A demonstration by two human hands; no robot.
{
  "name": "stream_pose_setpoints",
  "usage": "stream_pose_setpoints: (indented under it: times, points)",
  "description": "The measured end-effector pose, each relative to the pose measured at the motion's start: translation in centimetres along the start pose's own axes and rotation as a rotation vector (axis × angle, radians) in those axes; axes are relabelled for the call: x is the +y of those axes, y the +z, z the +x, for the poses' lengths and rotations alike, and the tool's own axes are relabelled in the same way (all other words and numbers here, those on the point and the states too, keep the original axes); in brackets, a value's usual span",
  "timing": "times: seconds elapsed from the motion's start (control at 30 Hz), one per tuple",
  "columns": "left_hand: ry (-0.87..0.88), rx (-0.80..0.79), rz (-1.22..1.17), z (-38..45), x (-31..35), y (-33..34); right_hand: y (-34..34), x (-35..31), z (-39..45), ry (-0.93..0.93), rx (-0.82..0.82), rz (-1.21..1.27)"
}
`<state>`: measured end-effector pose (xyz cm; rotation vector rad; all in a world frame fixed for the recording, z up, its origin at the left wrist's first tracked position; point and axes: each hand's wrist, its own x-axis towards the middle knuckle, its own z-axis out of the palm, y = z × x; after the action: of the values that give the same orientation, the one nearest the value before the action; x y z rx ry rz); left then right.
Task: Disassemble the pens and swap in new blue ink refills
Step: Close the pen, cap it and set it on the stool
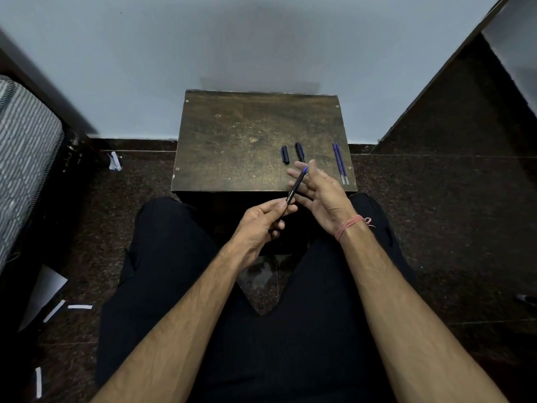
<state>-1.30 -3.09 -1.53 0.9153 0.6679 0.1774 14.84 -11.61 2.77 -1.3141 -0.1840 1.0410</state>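
Forearms over dark trousers, working a pen above a small table [232, 135].

Left hand [261, 222] pinches the pen [295, 189]; right hand [319, 190] spread loose at its blue tip. Far right lie two refills [340, 163], a cap [285, 154], another pen [300, 152]. A slack pinch could drop parts floorward.

I see a worn, scuffed wooden table [232, 135] with a matt top. The pen [295, 189] looks like matt black plastic; the floor [436, 228] is glossy speckled stone.
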Motion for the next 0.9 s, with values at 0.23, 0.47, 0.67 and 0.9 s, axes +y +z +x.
stream_pose_setpoints:
  times: [0.23, 0.47, 0.67, 0.9]
  points:
    - [0.012, -0.023, 0.013, -0.2, -0.1, -0.4, -0.5, 0.2, 0.0, -0.057, 0.048, -0.054]
    - [-0.044, -0.144, 0.002, -0.4, 0.3, 0.0, -0.3, 0.3, 0.0, -0.012, -0.108, 0.035]
    - [-0.035, -0.083, 0.14, -0.3, 0.3, 0.4, -0.2, 0.3, -0.1, -0.017, -0.123, -0.05]
    - [0.062, 0.144, 0.29, 0.2, -0.7, 1.2, 0.8, 1.8, 0.3, -0.139, 0.163, -0.154]
